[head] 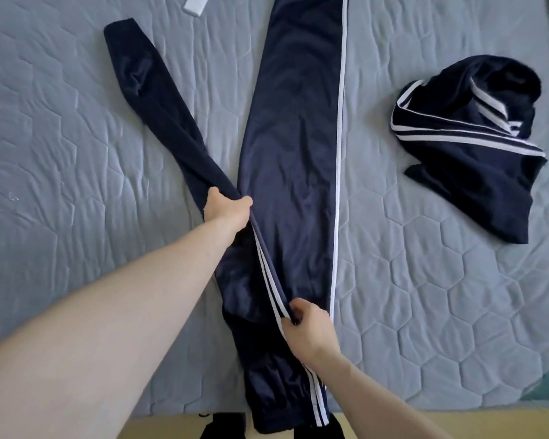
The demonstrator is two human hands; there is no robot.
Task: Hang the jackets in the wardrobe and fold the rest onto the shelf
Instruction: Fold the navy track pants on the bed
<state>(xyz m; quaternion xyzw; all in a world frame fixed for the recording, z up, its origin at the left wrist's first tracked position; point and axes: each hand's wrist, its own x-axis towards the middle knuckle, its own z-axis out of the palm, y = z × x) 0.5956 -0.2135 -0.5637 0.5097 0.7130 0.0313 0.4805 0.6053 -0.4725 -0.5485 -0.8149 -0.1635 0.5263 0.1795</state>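
Note:
Navy track pants (293, 153) with white side stripes lie lengthwise on the quilted bed (76, 137), waistband near the front edge. One leg lies flat up the middle; the other twists away to the upper left. My left hand (227, 207) pinches that twisted leg where the two legs meet. Near the waist, my right hand (308, 327) grips the striped side seam. A second navy garment with white stripes (476, 160) lies crumpled on the right of the bed, apart from both hands.
A white strip of fabric (196, 4) shows at the top edge. The bed's front edge runs along the bottom, with yellowish floor (457, 423) and dark objects (222, 426) below it.

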